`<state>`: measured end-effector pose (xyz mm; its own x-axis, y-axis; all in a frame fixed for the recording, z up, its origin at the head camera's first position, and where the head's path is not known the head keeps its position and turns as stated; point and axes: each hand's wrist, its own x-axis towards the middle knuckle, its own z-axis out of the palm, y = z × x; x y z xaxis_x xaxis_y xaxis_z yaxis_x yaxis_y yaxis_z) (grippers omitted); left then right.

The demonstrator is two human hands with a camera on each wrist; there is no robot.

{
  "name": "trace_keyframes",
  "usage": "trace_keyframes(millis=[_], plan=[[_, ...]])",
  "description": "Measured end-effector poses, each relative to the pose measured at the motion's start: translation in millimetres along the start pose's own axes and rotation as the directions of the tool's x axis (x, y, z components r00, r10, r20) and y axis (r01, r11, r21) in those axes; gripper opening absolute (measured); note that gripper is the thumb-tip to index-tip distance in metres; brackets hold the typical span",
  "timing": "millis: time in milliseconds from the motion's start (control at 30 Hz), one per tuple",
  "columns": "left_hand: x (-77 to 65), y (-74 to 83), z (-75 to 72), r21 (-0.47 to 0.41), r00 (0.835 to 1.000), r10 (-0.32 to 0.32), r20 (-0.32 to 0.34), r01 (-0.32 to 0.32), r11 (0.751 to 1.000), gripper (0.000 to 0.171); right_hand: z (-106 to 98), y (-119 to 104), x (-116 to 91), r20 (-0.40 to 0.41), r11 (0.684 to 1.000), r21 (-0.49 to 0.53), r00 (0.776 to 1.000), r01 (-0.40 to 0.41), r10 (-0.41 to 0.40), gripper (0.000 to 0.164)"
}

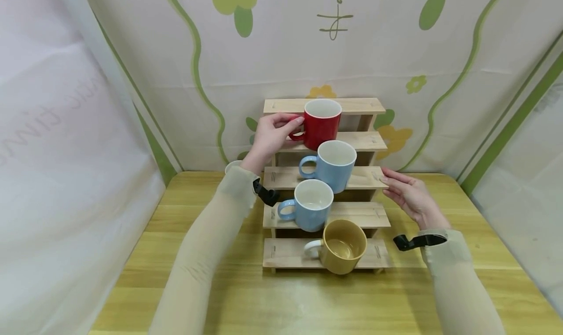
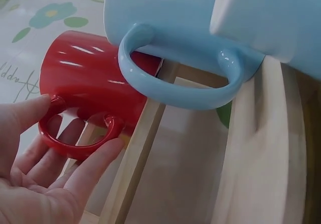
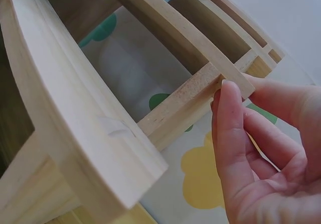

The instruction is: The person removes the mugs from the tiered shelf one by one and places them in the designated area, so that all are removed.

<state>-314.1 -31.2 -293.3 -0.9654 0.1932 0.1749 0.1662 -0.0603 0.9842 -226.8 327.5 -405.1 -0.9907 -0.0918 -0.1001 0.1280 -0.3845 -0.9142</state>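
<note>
A red mug [image 1: 322, 125] stands on the second shelf from the top of a stepped wooden rack [image 1: 281, 177]. My left hand [image 1: 273, 135] holds its handle; in the left wrist view thumb and fingers [image 2: 95, 171] are about the red loop. One light blue mug [image 1: 336, 165] sits on the middle shelf, and another light blue mug [image 1: 313, 205] on the shelf below. A mustard mug [image 1: 343, 247] with a white handle is on the lowest shelf. My right hand [image 1: 410, 198] pinches the right end of the middle shelf, thumb and fingers on either side of the board.
The rack stands on a wooden table [image 1: 290, 301] against a patterned cloth backdrop [image 1: 272, 56]. A white rim [image 1: 233, 165] shows behind my left forearm, mostly hidden. Cloth walls rise at both sides. Each wrist carries a black camera mount [image 1: 420, 241].
</note>
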Motion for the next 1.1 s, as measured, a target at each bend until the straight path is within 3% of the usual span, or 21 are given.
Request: trace_keyframes(millis=[333, 567, 767, 1100], plan=[[-8.8, 2.3, 5.2, 0.109, 0.989, 0.128, -0.08, -0.119, 0.987, 0.028, 0, 1, 0, 0.001, 1.0, 0.013, 1.0, 0.013, -0.013, 0.028], [-15.0, 3.6, 3.5, 0.044, 0.979, 0.149, -0.138, -0.144, 0.989, 0.028, -1, 4, 1, 0.0, 1.0, 0.02, 1.0, 0.023, -0.023, 0.028], [-21.0, 8.3, -2.5, -0.058, 0.963, 0.199, -0.183, -0.212, 0.975, 0.029, -1, 4, 0, 0.007, 0.999, 0.027, 1.0, 0.027, -0.027, 0.028], [-29.7, 20.8, -24.8, -0.11, 0.929, 0.248, -0.275, -0.287, 0.952, 0.029, -1, 6, 1, 0.013, 0.999, 0.019, 1.0, 0.025, -0.026, 0.03]])
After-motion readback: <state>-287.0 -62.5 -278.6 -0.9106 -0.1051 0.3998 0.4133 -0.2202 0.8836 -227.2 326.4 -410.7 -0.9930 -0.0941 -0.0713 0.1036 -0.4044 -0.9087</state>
